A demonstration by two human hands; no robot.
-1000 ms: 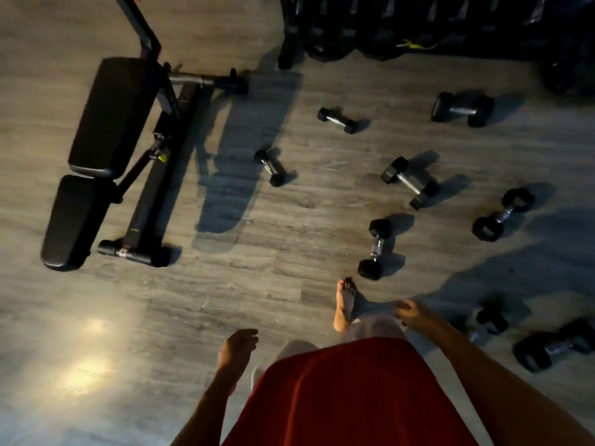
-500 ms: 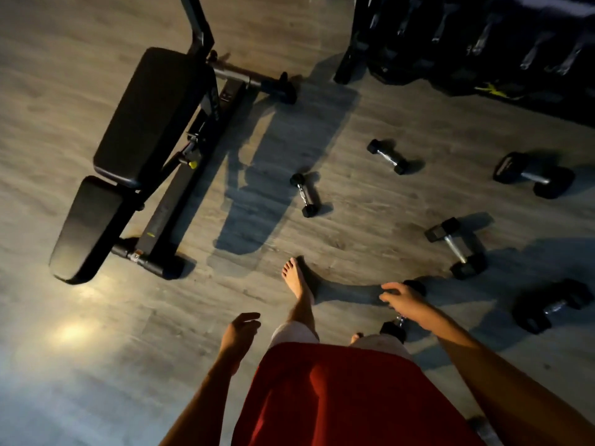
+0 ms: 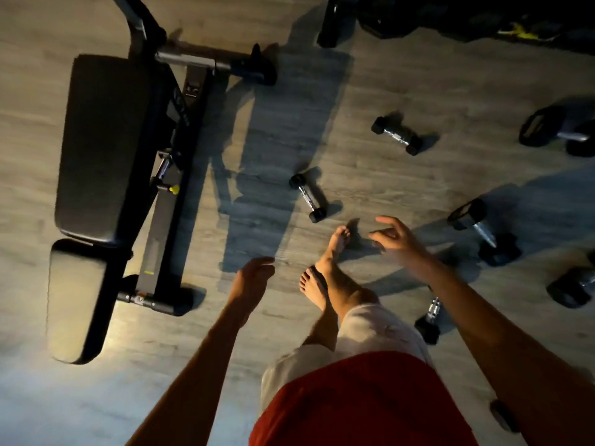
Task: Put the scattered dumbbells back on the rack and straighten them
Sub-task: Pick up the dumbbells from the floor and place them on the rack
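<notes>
Several black hex dumbbells with chrome handles lie scattered on the grey wood floor. A small dumbbell lies just ahead of my feet, and another small dumbbell sits farther off. A medium dumbbell lies to the right, and bigger ones sit at the right edge. My right hand hovers with fingers spread, holding nothing, just right of the nearest small dumbbell. My left hand hangs relaxed and empty lower left. The dark dumbbell rack stands along the top edge.
A black adjustable weight bench with its steel frame takes up the left side. One dumbbell lies partly hidden under my right forearm. My bare feet stand mid-floor. A yellow object lies by the rack.
I have stepped forward, so the bench and dumbbells appear nearer. My right hand rose and reached forward with fingers spreading; the left hand stayed hanging and empty.
</notes>
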